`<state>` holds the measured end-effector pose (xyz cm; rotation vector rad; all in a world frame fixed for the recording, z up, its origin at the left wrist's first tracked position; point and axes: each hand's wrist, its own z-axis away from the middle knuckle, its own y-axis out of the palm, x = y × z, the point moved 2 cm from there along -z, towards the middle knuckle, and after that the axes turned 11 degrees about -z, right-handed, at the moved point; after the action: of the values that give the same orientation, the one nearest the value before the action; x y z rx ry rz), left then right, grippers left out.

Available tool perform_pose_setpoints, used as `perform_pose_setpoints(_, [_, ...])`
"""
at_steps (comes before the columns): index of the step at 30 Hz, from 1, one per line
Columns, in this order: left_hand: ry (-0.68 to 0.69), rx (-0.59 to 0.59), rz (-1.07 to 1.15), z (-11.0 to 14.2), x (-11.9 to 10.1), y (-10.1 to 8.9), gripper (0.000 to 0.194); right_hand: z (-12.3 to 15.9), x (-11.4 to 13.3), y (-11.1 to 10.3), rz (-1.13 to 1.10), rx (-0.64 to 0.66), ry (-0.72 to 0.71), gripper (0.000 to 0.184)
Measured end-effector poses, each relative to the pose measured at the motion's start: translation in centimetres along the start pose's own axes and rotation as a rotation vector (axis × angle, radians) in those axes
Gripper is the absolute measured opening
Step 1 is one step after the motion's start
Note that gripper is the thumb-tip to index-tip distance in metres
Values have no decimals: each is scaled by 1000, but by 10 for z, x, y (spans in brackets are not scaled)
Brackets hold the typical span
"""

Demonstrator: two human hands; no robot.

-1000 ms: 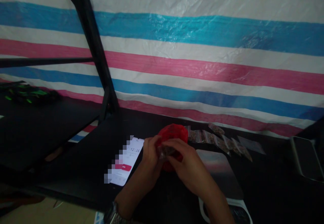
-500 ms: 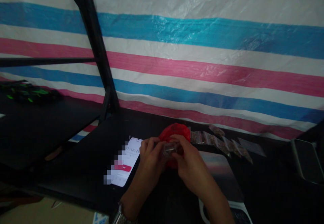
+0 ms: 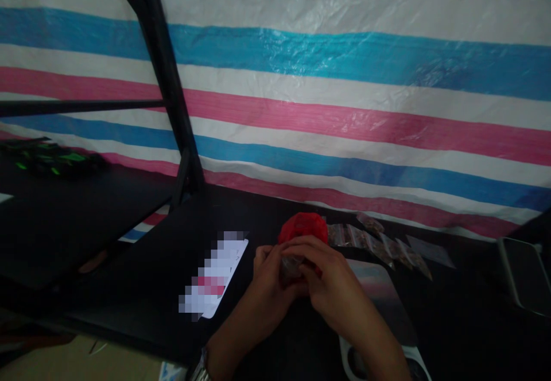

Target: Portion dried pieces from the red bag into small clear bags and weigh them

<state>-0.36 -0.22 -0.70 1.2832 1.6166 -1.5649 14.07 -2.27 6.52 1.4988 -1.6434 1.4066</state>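
My left hand and my right hand meet low in the middle of the head view, over a dark table. Both are closed around a small clear plastic packet held between their fingertips. Just behind the hands sits a red plastic bag. What the packet holds is too dim to make out.
A lit phone lies left of my hands. A row of small clear packets lies behind on the right, and a scale with a shiny platform is under my right forearm. A black frame post rises before the striped tarp.
The hands have drawn closer together and dropped slightly, closing more tightly over the packet; the view has shifted a little.
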Motion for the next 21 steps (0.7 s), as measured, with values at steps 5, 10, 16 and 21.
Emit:
perform_pose_setpoints(5, [5, -43, 39, 2, -15, -10, 38, 2, 8, -3, 8, -15, -36, 56])
perform_pose_setpoints(10, [83, -79, 41, 8, -32, -12, 29, 8, 29, -6, 116, -49, -127, 61])
perform_pose_setpoints(16, [45, -267, -41, 5, -42, -24, 30, 9, 28, -30, 240, -359, -179, 41])
perform_pose_setpoints(21, [-297, -332, -205, 1, -47, -22, 25, 2, -20, -27, 330, -180, 89, 53])
